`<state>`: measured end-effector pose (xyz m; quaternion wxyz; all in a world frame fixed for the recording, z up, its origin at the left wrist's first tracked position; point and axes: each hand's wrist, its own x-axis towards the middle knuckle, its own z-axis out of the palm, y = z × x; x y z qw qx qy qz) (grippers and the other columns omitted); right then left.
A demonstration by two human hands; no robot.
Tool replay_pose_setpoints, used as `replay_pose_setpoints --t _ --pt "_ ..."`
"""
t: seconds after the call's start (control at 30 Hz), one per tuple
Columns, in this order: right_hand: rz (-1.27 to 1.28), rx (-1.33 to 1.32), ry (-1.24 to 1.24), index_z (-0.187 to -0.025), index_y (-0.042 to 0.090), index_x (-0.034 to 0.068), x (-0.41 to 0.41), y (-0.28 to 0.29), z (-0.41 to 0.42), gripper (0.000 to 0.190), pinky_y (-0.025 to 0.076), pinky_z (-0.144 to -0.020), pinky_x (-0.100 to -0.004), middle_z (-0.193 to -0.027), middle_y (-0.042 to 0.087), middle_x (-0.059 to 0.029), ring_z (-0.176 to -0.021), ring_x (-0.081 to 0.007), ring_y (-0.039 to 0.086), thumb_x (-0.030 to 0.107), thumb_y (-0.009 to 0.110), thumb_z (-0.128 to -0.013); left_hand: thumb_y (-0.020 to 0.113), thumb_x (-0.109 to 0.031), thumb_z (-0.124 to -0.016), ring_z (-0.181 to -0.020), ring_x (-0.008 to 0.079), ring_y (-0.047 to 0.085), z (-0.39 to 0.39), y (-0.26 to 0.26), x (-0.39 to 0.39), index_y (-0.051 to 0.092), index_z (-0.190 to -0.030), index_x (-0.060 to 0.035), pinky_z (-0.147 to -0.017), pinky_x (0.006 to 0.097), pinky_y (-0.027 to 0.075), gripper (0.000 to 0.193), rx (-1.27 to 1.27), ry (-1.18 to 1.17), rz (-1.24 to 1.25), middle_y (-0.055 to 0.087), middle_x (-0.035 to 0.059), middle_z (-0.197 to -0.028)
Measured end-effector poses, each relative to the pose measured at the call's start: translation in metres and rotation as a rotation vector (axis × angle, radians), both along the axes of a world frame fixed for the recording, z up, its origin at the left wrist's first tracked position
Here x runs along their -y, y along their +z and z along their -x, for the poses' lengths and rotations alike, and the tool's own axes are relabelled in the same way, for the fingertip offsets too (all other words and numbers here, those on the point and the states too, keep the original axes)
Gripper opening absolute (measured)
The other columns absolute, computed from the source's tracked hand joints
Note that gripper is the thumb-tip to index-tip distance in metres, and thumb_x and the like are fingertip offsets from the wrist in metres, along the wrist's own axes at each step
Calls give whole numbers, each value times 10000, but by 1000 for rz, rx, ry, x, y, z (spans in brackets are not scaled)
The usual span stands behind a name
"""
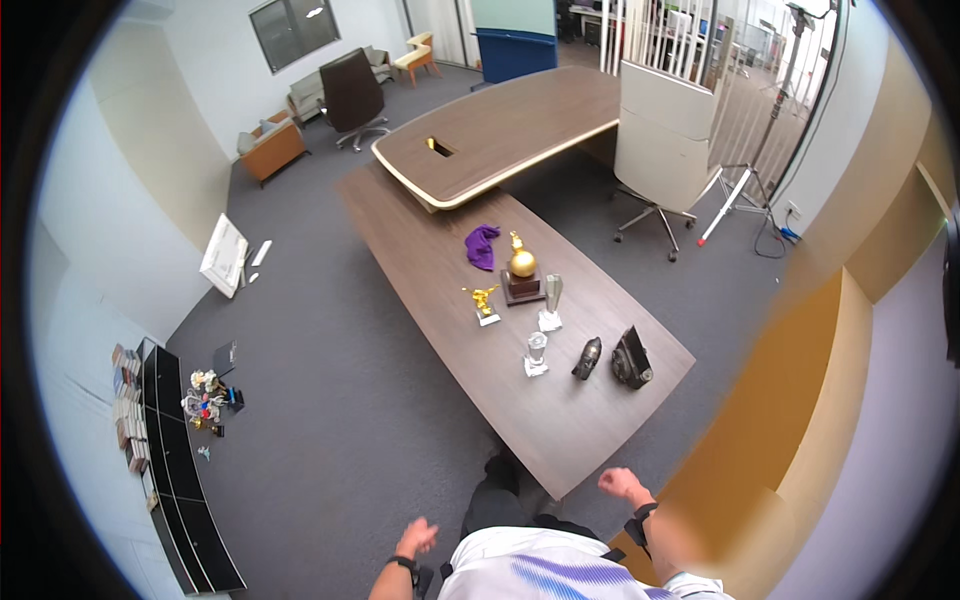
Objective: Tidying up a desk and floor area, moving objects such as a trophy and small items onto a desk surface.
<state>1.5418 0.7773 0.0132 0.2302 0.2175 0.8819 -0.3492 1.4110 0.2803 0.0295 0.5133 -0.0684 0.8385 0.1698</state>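
Note:
My left hand (418, 537) hangs beside my body above the carpet, its fingers curled with nothing visible in them. Curled and apparently bare, my right hand (621, 484) is just beyond the near corner of the brown wooden desk (555, 427). On that desk stand a gold ball trophy (523, 262) on a dark base, a gold figure trophy (481, 301), a tall clear trophy (553, 300) and a shorter crystal trophy (536, 352). Closer to my right hand are a dark figurine (588, 358) and a black ornament (631, 360) with a flat upright panel. A purple cloth (481, 246) lies crumpled behind the trophies.
A raised desktop (517, 120) joins the far end. A cream swivel chair (664, 127) and a tripod stand (772, 127) are at the right. Along the left wall runs a black cabinet (176, 465) with books; a monitor (225, 255) and several ornaments (206, 401) are nearby.

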Motion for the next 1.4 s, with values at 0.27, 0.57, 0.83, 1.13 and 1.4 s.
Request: replay_pose_setpoints --t 0.27,0.57,0.83,1.13,1.4 --pt "87 291 107 -945 663 91 14 -19 -53 242 507 -741 -296 -840 681 -51 -770 -159 655 268 588 -797 524 -200 -834 -455 176 562 -112 11 78 444 -970 25 -400 302 465 275 186 591 18 628 145 -684" --pt "32 389 134 -930 676 98 57 -16 10 264 512 -751 -333 -863 675 -103 -796 -209 657 242 585 -727 525 -250 -862 -424 150 542 -59 18 103 455 -886 12 -373 283 442 273 -159 680 -262 613 105 -645" --pt "-18 209 502 -921 659 42 217 -20 166 215 527 -601 -260 -747 663 -50 -649 -131 635 190 563 -798 534 -286 -856 -500 174 593 -103 -7 217 474 -891 9 -443 297 482 303 -177 851 -202 633 109 -683" --pt "22 100 1011 -896 645 51 459 4 324 179 510 -584 -262 -732 656 -32 -629 -113 623 189 569 -810 524 -244 -822 -536 196 614 -179 -33 306 472 -856 8 -472 314 500 259 -218 1384 -66 635 123 -693" --pt "-7 106 1284 -867 645 64 592 0 415 193 515 -614 -273 -749 663 -30 -638 -119 629 215 545 -801 528 -225 -828 -505 208 604 -186 -80 318 486 -854 38 -440 316 499 268 -132 1540 -165 642 148 -701"
